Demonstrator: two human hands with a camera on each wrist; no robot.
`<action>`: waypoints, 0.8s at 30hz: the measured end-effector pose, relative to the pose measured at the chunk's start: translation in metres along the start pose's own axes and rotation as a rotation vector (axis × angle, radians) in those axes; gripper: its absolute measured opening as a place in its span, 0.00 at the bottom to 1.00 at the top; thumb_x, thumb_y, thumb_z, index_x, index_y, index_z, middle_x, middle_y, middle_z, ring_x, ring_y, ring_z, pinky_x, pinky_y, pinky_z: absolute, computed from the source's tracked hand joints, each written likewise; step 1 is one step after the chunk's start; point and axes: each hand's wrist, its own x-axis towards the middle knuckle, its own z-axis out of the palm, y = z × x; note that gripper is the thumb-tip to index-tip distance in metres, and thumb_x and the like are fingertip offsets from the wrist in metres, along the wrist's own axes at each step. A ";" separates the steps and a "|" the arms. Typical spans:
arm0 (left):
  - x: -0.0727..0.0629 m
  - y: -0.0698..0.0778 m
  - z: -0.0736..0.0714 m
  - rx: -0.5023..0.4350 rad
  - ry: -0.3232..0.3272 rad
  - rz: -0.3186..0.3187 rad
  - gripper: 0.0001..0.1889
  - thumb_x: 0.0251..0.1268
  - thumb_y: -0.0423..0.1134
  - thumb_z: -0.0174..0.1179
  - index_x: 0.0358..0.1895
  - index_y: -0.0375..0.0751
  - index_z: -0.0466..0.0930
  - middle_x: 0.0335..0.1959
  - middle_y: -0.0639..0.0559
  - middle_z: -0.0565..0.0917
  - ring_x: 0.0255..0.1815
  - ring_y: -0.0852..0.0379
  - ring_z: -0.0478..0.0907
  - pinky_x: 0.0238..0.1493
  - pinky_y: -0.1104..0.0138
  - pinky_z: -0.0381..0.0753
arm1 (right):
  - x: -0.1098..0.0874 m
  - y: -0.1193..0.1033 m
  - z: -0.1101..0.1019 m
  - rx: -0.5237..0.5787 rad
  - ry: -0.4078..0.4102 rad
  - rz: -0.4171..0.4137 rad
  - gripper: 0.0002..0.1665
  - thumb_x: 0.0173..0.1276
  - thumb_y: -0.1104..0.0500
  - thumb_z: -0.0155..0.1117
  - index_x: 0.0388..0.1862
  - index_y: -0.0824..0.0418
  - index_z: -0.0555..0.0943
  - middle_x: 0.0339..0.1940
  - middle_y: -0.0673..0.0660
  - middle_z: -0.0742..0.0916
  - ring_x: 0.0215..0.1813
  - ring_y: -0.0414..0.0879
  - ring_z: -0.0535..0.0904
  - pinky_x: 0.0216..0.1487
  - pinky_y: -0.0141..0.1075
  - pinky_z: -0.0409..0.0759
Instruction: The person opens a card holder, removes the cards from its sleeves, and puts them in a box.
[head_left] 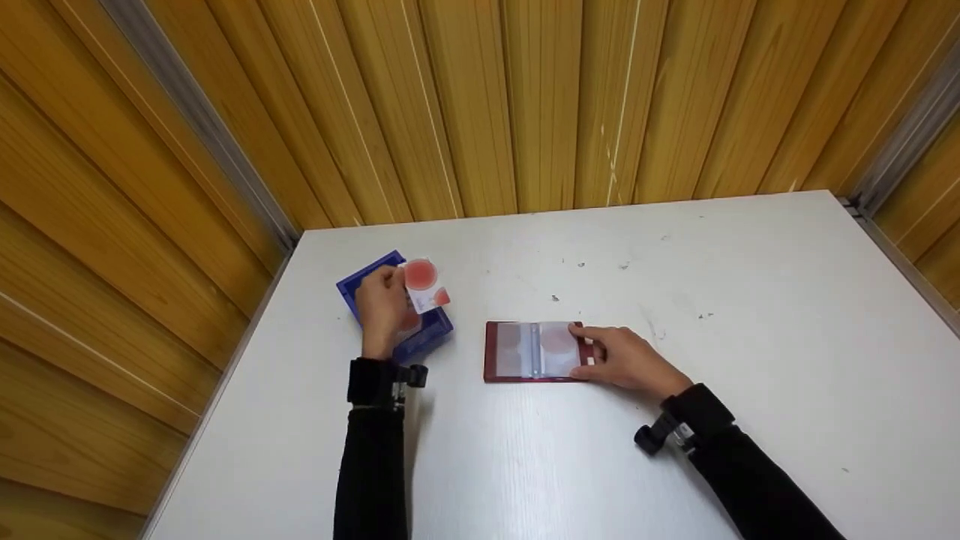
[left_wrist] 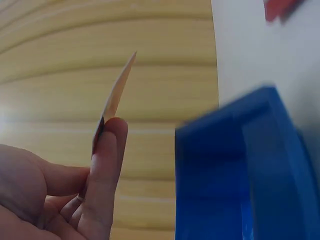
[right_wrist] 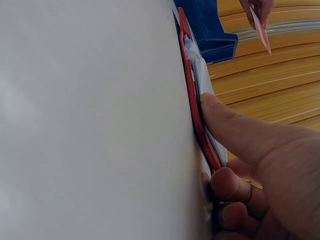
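Note:
My left hand point(head_left: 380, 300) pinches a white card point(head_left: 429, 298) with red circles between thumb and fingers. It holds the card above an open blue box point(head_left: 369, 273), where part of another reddish card shows under the hand. The left wrist view shows the pinched card point(left_wrist: 116, 92) nearly edge-on, beside the blue box point(left_wrist: 272, 145). My right hand point(head_left: 630, 356) grips the right edge of a dark red card album point(head_left: 491, 352), which lies open on the table with clear sleeves. In the right wrist view, the thumb point(right_wrist: 235, 117) lies on the sleeves and the other fingers curl at the cover's edge.
The white table point(head_left: 750, 315) has small dark marks on its surface. Yellow wood-look panels point(head_left: 540, 105) stand behind and to the left, with grey metal strips in the corners. The blue box sits left of the album, a short gap between them.

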 end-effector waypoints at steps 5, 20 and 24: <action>0.012 -0.020 -0.012 0.090 0.104 -0.007 0.14 0.78 0.36 0.54 0.44 0.28 0.86 0.42 0.32 0.88 0.46 0.35 0.84 0.49 0.47 0.80 | 0.000 -0.001 0.000 0.001 -0.002 0.003 0.45 0.59 0.49 0.82 0.73 0.61 0.76 0.25 0.48 0.78 0.30 0.38 0.71 0.32 0.30 0.68; 0.013 -0.036 0.002 0.403 0.145 0.028 0.14 0.79 0.35 0.51 0.45 0.27 0.85 0.43 0.28 0.88 0.47 0.29 0.85 0.49 0.41 0.82 | 0.001 0.000 0.000 -0.021 -0.007 0.012 0.46 0.59 0.47 0.82 0.73 0.60 0.75 0.24 0.47 0.77 0.29 0.38 0.71 0.32 0.29 0.68; 0.011 -0.037 0.010 0.472 0.127 0.053 0.15 0.77 0.33 0.50 0.43 0.27 0.86 0.42 0.28 0.88 0.44 0.29 0.86 0.47 0.41 0.83 | 0.002 -0.001 0.000 -0.033 -0.011 0.020 0.46 0.59 0.48 0.82 0.74 0.60 0.75 0.24 0.46 0.77 0.29 0.38 0.71 0.32 0.29 0.68</action>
